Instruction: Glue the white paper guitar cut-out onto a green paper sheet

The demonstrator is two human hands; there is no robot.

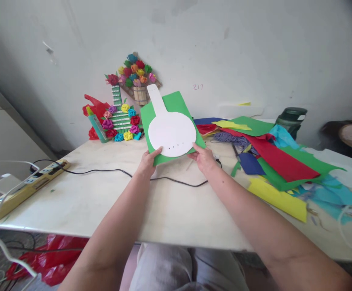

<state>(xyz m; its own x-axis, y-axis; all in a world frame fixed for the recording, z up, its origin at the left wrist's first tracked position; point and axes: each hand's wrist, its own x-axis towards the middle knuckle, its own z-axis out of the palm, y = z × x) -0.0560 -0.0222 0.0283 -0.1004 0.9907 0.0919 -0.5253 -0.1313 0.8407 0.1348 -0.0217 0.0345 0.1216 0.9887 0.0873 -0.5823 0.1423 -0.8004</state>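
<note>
Between my hands, tilted up above the table, is a white banjo-shaped cutout lying against a green sheet. A row of small dark holes runs along the lower part of its round body, and its neck points up to the left. My left hand pinches the lower left edge of both pieces, thumb on the front. At the lower right, my right hand grips them the same way. The fingers behind the sheet are hidden.
Paper-flower crafts and a glue bottle stand against the wall. Colored paper is heaped at right, before a dark bottle. A power strip lies at left; its black cable crosses the table.
</note>
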